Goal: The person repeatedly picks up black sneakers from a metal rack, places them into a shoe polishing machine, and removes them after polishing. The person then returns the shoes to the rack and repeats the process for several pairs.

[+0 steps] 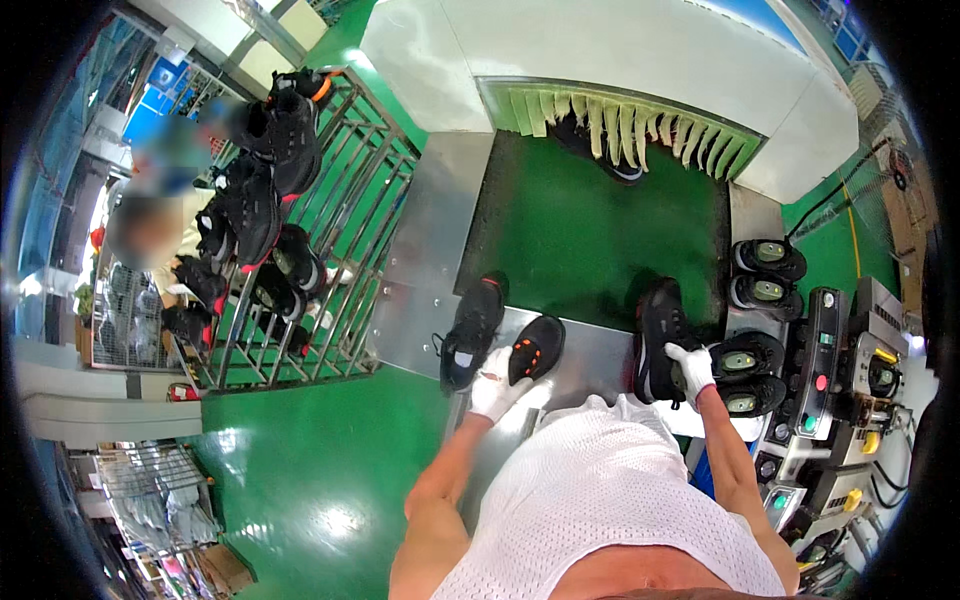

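Note:
My left hand [491, 388], in a white glove, is closed on the near end of a black shoe with orange dots [541, 342] on the metal ledge. Just left of it, another black shoe [470, 335] with a red-edged tip rests partly on the green belt [590, 235]. My right hand [691, 370], also gloved in white, grips the near end of a black shoe [659, 325] at the ledge's right side. Its fingertips are partly hidden by the shoe.
Ahead, the belt enters a white machine [630, 60] behind hanging pale strips [630, 125], with shoes partly under them. A metal rack [335, 250] bearing several black shoes stands left. On the right are several shoes with greenish insides [748, 365] and a control panel [822, 350].

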Action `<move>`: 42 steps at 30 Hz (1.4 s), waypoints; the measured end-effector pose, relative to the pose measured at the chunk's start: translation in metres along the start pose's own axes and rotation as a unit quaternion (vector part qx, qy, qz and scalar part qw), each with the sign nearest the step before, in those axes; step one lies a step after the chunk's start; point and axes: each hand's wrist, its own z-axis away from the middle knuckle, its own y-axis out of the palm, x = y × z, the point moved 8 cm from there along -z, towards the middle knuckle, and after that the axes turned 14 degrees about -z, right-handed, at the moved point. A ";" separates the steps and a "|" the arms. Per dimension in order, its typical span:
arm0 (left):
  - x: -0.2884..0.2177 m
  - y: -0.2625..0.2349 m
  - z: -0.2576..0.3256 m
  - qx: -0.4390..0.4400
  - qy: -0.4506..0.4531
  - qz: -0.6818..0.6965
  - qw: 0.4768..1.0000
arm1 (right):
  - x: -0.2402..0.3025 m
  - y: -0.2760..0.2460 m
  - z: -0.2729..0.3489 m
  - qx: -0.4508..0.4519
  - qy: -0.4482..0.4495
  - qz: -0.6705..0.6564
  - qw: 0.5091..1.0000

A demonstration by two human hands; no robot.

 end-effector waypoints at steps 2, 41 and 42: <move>0.001 0.001 0.002 0.032 -0.010 -0.002 0.999 | -0.015 -0.014 0.005 -0.012 0.048 -0.089 0.995; -0.241 -0.007 -0.066 0.146 0.140 0.359 0.911 | 0.093 -0.083 0.233 -0.090 -0.171 -0.533 0.824; -0.254 -0.004 -0.063 0.161 0.146 0.350 0.911 | 0.082 -0.100 0.240 -0.102 -0.180 -0.534 0.820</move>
